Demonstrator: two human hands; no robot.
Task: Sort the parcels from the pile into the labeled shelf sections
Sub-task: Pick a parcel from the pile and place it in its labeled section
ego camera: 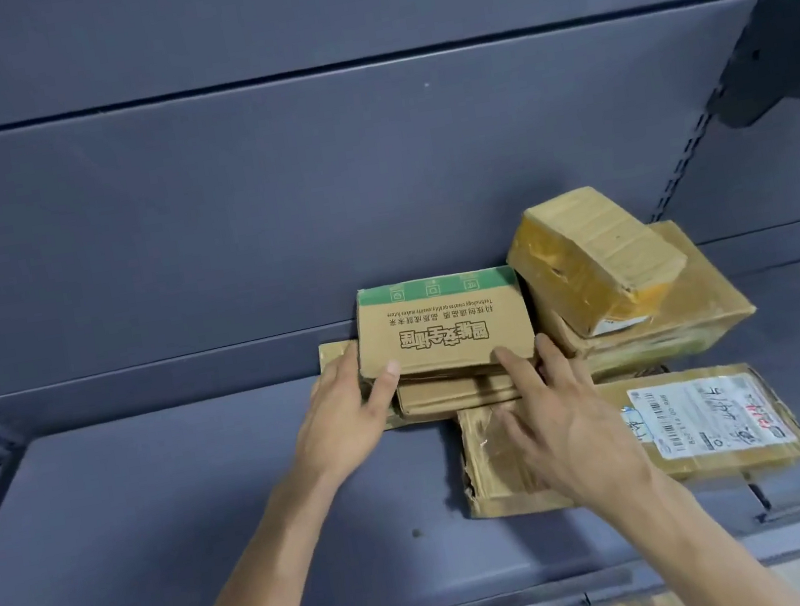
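Green-banded carton (442,322) tops flatter parcels (453,393); left hand (348,424) grips its left edge, right hand (571,422), spread open, touches its right corner.

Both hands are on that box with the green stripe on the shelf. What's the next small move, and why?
Probably ease both hands off. The green-striped box already lies flat on the cardboard stack; the left hand holds only its left front corner, and the right hand just touches the front edge with straight fingers.
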